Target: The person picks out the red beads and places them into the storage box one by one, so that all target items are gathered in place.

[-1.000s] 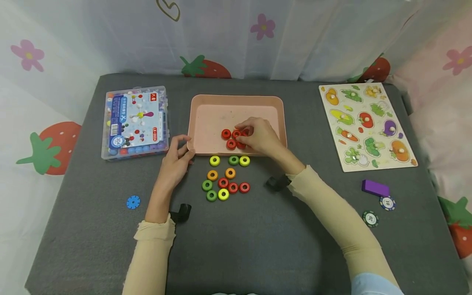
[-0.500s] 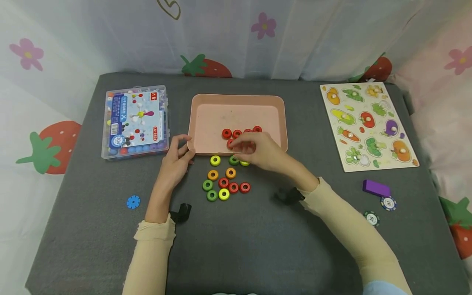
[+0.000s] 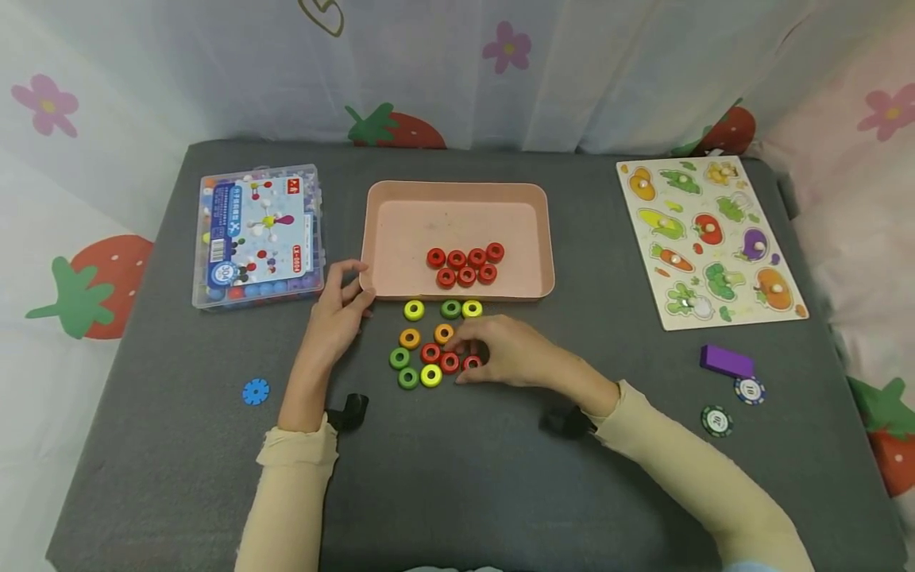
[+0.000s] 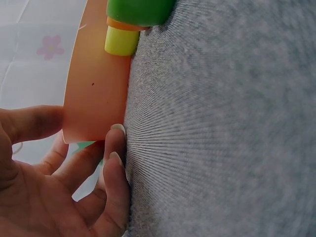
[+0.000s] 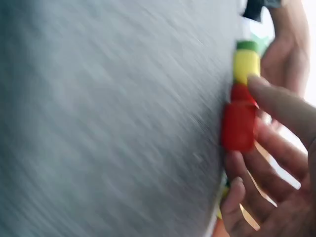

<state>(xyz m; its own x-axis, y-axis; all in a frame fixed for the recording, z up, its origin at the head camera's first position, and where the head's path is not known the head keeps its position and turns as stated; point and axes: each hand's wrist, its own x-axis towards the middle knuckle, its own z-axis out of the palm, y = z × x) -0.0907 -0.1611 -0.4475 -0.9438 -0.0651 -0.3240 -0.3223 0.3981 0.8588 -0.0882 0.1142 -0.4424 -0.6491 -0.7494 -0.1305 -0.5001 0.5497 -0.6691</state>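
In the head view, my left hand [image 3: 336,318] holds the near left corner of a pink tray [image 3: 457,191], thumb at the rim and fingers along its outside wall. Several red rings [image 3: 466,276] lie in two rows inside the tray. My right hand [image 3: 518,353] is over the table in front of it, thumb and fingers spread around a red ring [image 3: 472,363]. In the right wrist view that red ring [image 5: 239,127] sits between the thumb and fingers, with space around it. More red, orange, green and yellow rings [image 3: 431,375] lie just left of this hand.
A clear case of coloured balls [image 3: 260,230] stands left of the tray. At right are a vegetable peg puzzle board [image 3: 713,242], a purple block [image 3: 727,361] and two poker chips [image 3: 717,421]. A blue notched disc [image 3: 256,392] lies left of the left forearm.
My right hand has let go of a red ring in the tray and moved back toward the near side, down to the red ring on the table. The left hand stays at the tray corner.
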